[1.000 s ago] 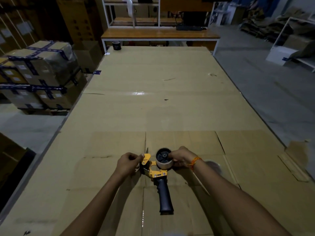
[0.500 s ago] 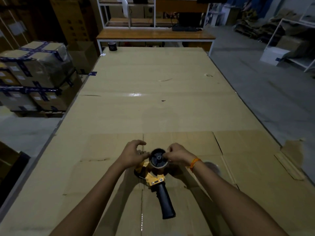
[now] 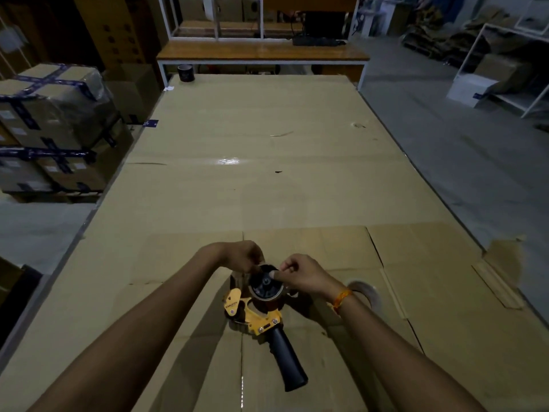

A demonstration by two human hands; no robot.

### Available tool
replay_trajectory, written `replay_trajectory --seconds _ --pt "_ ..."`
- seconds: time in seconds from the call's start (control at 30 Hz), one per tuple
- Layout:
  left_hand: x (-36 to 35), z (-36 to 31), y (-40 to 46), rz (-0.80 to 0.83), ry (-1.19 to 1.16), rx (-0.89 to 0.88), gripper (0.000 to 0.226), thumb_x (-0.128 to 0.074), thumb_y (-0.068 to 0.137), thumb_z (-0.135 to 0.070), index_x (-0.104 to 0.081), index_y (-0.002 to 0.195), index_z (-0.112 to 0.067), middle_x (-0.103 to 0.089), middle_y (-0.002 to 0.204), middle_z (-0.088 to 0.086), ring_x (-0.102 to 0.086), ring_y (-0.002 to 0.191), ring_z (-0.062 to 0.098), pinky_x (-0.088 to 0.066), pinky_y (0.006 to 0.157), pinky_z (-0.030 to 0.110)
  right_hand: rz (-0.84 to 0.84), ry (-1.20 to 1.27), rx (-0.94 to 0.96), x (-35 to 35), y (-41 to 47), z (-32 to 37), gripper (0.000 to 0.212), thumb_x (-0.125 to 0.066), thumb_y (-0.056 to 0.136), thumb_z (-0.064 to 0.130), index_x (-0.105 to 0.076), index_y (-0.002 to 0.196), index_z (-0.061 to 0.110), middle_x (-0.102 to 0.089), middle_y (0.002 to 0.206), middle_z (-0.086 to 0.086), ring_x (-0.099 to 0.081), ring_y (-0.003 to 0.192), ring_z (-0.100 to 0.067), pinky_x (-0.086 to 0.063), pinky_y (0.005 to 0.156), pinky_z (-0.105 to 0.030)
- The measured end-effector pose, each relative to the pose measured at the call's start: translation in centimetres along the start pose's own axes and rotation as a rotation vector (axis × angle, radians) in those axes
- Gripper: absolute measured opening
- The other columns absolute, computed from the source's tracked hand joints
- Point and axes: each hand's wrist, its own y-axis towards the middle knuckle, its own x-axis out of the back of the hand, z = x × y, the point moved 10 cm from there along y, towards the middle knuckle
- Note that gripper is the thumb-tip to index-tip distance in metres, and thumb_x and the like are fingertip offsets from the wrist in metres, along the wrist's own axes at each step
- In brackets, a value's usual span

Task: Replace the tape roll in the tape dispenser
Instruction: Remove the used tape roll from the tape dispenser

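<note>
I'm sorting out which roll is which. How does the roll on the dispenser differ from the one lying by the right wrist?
The roll on the dispenser sits around the black hub of the yellow tape dispenser, with both the left hand and right hand at it; the loose roll lies flat on the cardboard, untouched. The mounted one looks brownish, the loose one pale. Both are rings.

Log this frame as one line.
stage: tape roll seated on dispenser hub | left hand, right hand: pinching at roll's top edge | second roll: on cardboard, right of dispenser
</note>
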Motion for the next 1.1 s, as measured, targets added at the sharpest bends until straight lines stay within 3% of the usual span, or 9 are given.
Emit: replay_trajectory --seconds 0.07,0.2,0.3,0.37,0.43,0.63,0.87,1.1 --pt "-0.1 0.1 0.4 0.038 0.035 0.002 0.027 -0.065 0.099 -0.019 -0.068 0.122 -0.004 -0.073 0.117 0.017 -0.070 0.108 0.035 -0.060 0.091 0.052 0.015 0.090 -0.021 -0.2 -0.3 -1.2 0.045 -0.088 0.090 0.044 -0.066 0.116 0.015 -0.072 0.110 -0.008 -0.076 0.102 -0.029 -0.067 0.083 -0.041" --pt "-0.3 0.2 1.0 0.056 0.089 0.005 0.028 -0.065 0.099 -0.022 -0.068 0.121 -0.006 -0.073 0.113 0.013 -0.070 0.100 0.032 -0.060 0.086 0.049 0.058 0.115 -0.045 -1.9 -1.2 -3.0 0.065 -0.096 0.081 0.039 -0.060 0.131 0.019 -0.069 0.120 0.004 -0.070 0.108 -0.014 -0.063 0.088 -0.034" --pt "-0.4 0.3 1.3 0.075 0.117 0.003 0.029 -0.065 0.099 -0.024 -0.068 0.123 -0.007 -0.072 0.113 0.010 -0.069 0.100 0.028 -0.060 0.086 0.044 0.024 0.133 0.023 -3.1 -1.1 -3.5 0.072 -0.102 0.070 0.038 -0.060 0.128 0.030 -0.071 0.127 0.005 -0.072 0.115 -0.016 -0.064 0.101 -0.045" --pt "-0.5 0.7 1.4 0.100 0.117 0.005 0.031 -0.064 0.099 -0.024 -0.067 0.125 -0.007 -0.071 0.115 0.009 -0.069 0.101 0.027 -0.060 0.086 0.041 0.021 0.089 0.083 -3.5 -1.0 -3.0 0.085 -0.105 0.062 0.037 -0.059 0.133 0.037 -0.065 0.137 0.007 -0.068 0.123 -0.017 -0.062 0.106 -0.045" --pt "-0.6 1.1 1.5 0.116 0.102 0.010 0.034 -0.063 0.100 -0.023 -0.065 0.129 -0.007 -0.069 0.119 0.007 -0.067 0.105 0.026 -0.060 0.088 0.038 0.017 0.012 0.151 -3.8 -0.9 -2.2 0.094 -0.105 0.063 0.031 -0.057 0.144 0.033 -0.058 0.141 0.006 -0.063 0.130 -0.018 -0.058 0.112 -0.043" --pt "-0.5 1.5 1.4 0.080 0.085 0.001 0.037 -0.063 0.099 -0.021 -0.062 0.133 -0.005 -0.066 0.124 0.011 -0.065 0.108 0.027 -0.059 0.088 0.036 -0.105 0.030 0.263 -3.8 -0.3 -1.7 0.087 -0.103 0.061 0.032 -0.065 0.139 0.033 -0.062 0.129 0.013 -0.062 0.127 -0.014 -0.058 0.111 -0.040" --pt "-0.1 1.3 1.0 0.038 0.129 -0.039 0.039 -0.065 0.095 -0.019 -0.063 0.132 -0.007 -0.066 0.129 0.012 -0.064 0.115 0.029 -0.059 0.096 0.044 -0.104 0.042 0.320 -4.7 -0.2 -1.5 0.090 -0.100 0.061 0.027 -0.063 0.142 0.036 -0.058 0.127 0.016 -0.057 0.125 -0.008 -0.055 0.113 -0.032" --pt "0.4 1.0 0.4 -0.050 0.130 -0.064 0.039 -0.072 0.093 -0.020 -0.066 0.129 -0.007 -0.068 0.127 0.009 -0.066 0.113 0.025 -0.060 0.093 0.039 -0.149 0.019 0.328 -4.4 0.7 -2.1 0.085 -0.104 0.058 0.030 -0.070 0.135 0.023 -0.063 0.125 0.010 -0.060 0.120 -0.010 -0.058 0.106 -0.036"
